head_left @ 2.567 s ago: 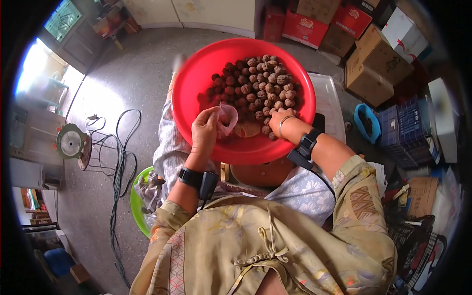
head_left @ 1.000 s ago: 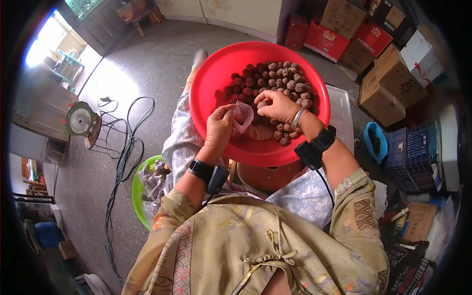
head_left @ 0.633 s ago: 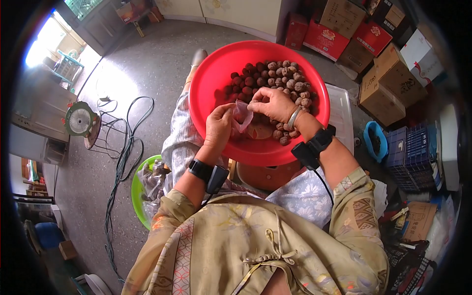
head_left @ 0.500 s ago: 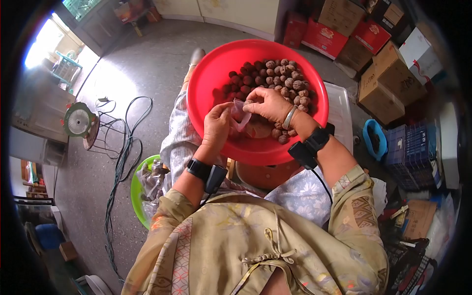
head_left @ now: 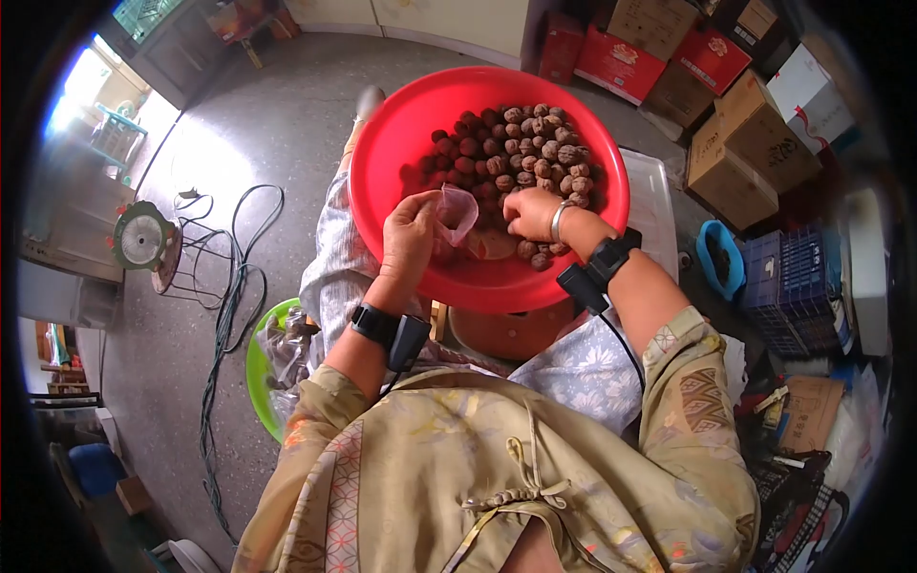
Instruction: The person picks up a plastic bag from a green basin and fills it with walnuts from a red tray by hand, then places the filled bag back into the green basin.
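A wide red plastic basin (head_left: 392, 134) rests in front of me, with many brown walnuts (head_left: 549, 150) heaped toward its far and right side. Between thumb and fingers, my left hand (head_left: 409, 234) pinches the rim of a small, thin, clear pinkish plastic bag (head_left: 458, 214), whose mouth gapes toward the walnuts. Just right of the bag, my right hand (head_left: 535, 214) is down at the near edge of the heap with its fingers curled in. What those fingers hold, if anything, is hidden beneath the hand.
Left of my leg stands a green basin (head_left: 256, 372) with filled clear bags (head_left: 285, 358). Cables (head_left: 234, 286) trail over the floor near a round fan-like device (head_left: 145, 236). Cardboard boxes (head_left: 740, 158), a blue container (head_left: 718, 260) and a dark blue crate (head_left: 793, 291) line the right side.
My right hand has moved away from the bag's mouth, rightward and down to the walnuts. The bag now hangs wider open from my left hand. The view has shifted slightly.
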`<state>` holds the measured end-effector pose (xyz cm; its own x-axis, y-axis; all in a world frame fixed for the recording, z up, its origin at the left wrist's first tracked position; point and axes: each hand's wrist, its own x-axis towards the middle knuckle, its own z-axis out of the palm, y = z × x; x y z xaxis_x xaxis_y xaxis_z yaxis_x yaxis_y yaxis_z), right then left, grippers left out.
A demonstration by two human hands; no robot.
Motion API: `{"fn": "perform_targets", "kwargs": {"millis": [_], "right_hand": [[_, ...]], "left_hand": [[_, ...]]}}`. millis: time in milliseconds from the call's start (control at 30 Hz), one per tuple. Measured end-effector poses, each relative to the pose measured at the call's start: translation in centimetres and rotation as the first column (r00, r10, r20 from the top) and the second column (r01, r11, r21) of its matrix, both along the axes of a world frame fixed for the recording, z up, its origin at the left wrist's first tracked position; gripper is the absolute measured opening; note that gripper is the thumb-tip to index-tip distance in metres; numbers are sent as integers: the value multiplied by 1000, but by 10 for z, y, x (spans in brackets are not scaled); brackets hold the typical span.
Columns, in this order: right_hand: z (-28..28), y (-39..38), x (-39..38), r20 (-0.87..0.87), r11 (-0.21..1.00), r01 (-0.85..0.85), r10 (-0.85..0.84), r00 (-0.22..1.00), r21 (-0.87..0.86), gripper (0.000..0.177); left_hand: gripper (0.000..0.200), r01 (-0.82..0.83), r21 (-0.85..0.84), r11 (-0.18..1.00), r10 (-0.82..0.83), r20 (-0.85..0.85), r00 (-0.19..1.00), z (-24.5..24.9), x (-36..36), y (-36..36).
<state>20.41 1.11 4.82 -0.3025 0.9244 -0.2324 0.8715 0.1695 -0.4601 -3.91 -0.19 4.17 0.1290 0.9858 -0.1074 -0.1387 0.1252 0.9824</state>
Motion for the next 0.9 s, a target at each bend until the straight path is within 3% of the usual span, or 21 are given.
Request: {"fn": "perform_targets", "kwargs": {"millis": [67, 133, 200, 367, 467, 600, 667, 700, 767, 800, 900], "right_hand": [[-16, -2, -3, 228, 984, -87, 122, 966, -156, 26], [-18, -8, -9, 298, 965, -91, 165, 940, -245, 31], [-35, -7, -15, 483, 919, -141, 318, 816, -367, 34], [-48, -14, -23, 567, 855, -313, 511, 646, -413, 31], [-85, -3, -17, 579, 790, -417, 613, 537, -450, 35], [-58, -16, -22, 550, 845, -340, 528, 647, -412, 40], [-58, -16, -26, 501, 805, -251, 544, 673, -537, 45], [-64, -20, -24, 543, 838, -283, 523, 657, -466, 36], [-89, -12, -18, 529, 823, -207, 511, 678, -529, 34], [-85, -12, -22, 517, 797, -127, 494, 699, -590, 32], [-62, -13, -26, 520, 814, -117, 466, 716, -569, 36]], "left_hand": [[20, 5, -1, 1000, -5, 14, 1000, -2, 0, 1], [20, 14, 15, 1000, -14, 14, 1000, -4, -1, 1], [20, 0, 26, 1000, -1, 17, 1000, -4, 1, 2], [21, -8, 38, 999, 8, 9, 1000, -2, 2, 0], [21, 9, 35, 999, -10, 12, 1000, -3, 0, 1], [20, 6, 15, 1000, -6, 15, 1000, 1, 0, -1], [20, 6, 4, 1000, -6, 25, 1000, 3, 0, -2], [20, -12, 8, 1000, 12, 29, 1000, 1, 1, -1], [20, -33, 14, 999, 32, 32, 999, 0, 2, 0], [21, -28, 6, 1000, 28, 36, 999, 0, 2, 0], [23, -22, -5, 1000, 22, 34, 999, -1, 0, 0]]}}
